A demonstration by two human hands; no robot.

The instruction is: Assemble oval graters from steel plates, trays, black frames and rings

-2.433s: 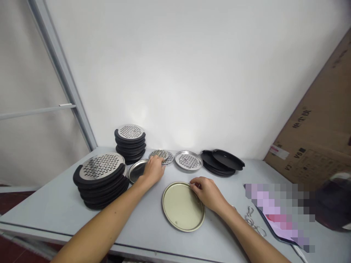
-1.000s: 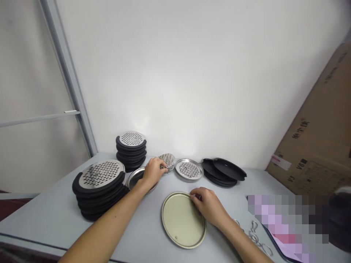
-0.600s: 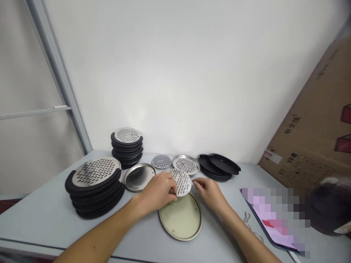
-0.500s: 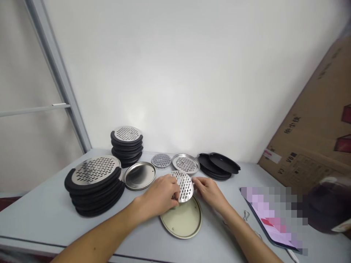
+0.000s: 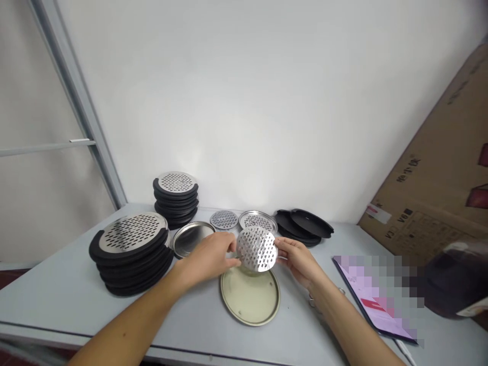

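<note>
A shiny metal disc with rows of slots (image 5: pixel 256 249) is held up and tilted between my two hands. My right hand (image 5: pixel 299 259) pinches its right edge, thumb in front and fingers behind. Bent around its left edge is my left hand (image 5: pixel 215 254), thumb and fingertips at the rim. Just below the disc, a round pale-yellow plate with a raised rim (image 5: pixel 249 300) lies on the table, its far part hidden by the disc.
Black-rimmed perforated pieces stand in a near stack (image 5: pixel 131 254) and a far stack (image 5: pixel 176 198) at left. Behind my hands are a metal tray (image 5: pixel 192 239), a perforated disc (image 5: pixel 223 219), another tray (image 5: pixel 257 219) and black plates (image 5: pixel 303 226). A tablet (image 5: pixel 375 300) and cardboard box (image 5: pixel 430 203) stand right.
The slotted disc has turned to face me more fully. My right hand now has a firmer pinch on its right edge, while my left hand has shifted left to the opposite edge.
</note>
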